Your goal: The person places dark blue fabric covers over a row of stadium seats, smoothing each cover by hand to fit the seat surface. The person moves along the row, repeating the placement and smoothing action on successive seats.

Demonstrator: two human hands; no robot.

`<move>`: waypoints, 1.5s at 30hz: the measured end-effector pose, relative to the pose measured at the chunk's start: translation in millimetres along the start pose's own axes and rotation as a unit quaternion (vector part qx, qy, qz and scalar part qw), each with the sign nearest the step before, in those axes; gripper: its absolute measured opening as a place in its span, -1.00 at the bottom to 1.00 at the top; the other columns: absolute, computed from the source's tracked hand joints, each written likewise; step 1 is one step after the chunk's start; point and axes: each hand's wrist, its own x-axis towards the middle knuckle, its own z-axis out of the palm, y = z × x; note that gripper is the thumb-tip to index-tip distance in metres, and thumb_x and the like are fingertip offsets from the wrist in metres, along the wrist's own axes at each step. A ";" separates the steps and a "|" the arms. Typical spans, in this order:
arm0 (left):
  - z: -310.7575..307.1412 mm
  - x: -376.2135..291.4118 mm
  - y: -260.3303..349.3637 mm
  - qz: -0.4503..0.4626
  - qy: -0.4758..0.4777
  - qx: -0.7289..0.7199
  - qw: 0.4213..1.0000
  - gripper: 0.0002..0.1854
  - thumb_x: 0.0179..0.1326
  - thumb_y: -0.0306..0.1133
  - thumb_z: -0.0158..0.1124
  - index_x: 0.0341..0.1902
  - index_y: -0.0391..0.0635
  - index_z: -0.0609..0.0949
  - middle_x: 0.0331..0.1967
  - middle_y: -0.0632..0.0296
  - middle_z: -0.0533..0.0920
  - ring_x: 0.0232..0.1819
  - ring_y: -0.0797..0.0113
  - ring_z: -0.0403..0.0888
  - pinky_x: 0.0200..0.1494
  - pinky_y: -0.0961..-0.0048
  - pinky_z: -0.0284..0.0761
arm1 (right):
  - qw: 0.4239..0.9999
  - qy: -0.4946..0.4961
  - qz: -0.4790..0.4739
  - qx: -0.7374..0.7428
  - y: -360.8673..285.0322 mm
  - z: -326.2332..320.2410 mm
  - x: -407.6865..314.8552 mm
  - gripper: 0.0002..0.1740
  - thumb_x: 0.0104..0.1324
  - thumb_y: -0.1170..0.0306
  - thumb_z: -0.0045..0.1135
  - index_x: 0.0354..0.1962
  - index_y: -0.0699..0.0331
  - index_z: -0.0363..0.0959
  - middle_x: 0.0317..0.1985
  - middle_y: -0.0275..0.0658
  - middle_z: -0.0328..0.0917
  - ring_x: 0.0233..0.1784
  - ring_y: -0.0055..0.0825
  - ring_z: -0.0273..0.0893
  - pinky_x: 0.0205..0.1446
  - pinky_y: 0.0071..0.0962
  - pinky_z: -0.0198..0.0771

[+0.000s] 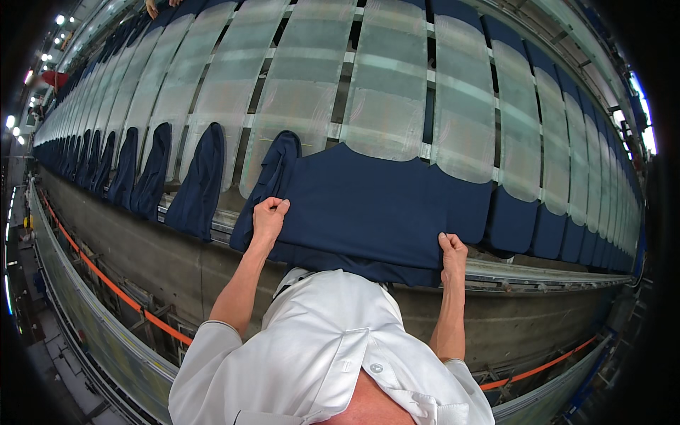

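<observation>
A navy fabric garment piece point(366, 207) is spread out before me, its upper edge curved in at the neckline and its lower part hanging in folds near my waist. My left hand point(269, 220) pinches its left edge between thumb and fingers. At the lower right edge, my right hand point(452, 254) grips the cloth the same way. The fabric covers the near end of a pale, translucent pallet point(390, 122). Beside my left hand, a bunched navy cloth point(279, 159) droops over the neighbouring pallet's end.
Long pallets run in a row both ways. Draped navy cloths point(199, 183) hang at left; flat navy pieces point(512, 219) cover pallet ends at right. A metal rail point(531, 276) runs along the near side. Another person's hand point(152, 8) shows at the far edge; orange bars point(159, 324) lie behind me.
</observation>
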 end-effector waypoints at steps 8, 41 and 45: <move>1.1 -7.8 14.0 0.027 0.015 0.036 0.999 -0.77 0.32 -0.29 0.42 -0.23 -0.25 0.70 -0.49 0.37 0.64 -0.44 0.60 0.49 -0.33 0.51 0.41 | 0.995 0.018 0.011 -0.094 -18.3 6.5 -9.3 -0.78 0.39 0.30 0.37 -0.34 0.28 0.61 -0.45 -0.46 0.59 -0.35 -0.68 0.45 -0.15 -0.54 0.36; 126.9 9.5 62.8 0.445 -0.109 0.437 0.774 -0.11 0.49 0.22 -0.03 0.66 -0.14 0.09 0.70 0.06 -0.05 0.71 -0.03 -0.19 0.63 -0.21 -0.20 | 0.706 -0.051 -0.413 -0.572 -29.1 161.5 27.6 -0.23 0.53 0.01 -0.01 0.57 0.06 0.09 0.69 -0.24 -0.17 0.74 0.04 -0.37 0.65 0.31 -0.41; 124.4 5.0 67.3 0.446 -0.107 0.437 0.774 -0.12 0.48 0.13 0.07 0.65 -0.19 0.09 0.69 -0.02 -0.04 0.71 -0.10 -0.19 0.62 -0.22 -0.19 | 0.698 -0.053 -0.422 -0.576 -35.4 160.1 22.7 -0.23 0.52 0.03 0.02 0.56 0.11 0.09 0.68 -0.18 -0.13 0.73 0.09 -0.32 0.65 0.30 -0.37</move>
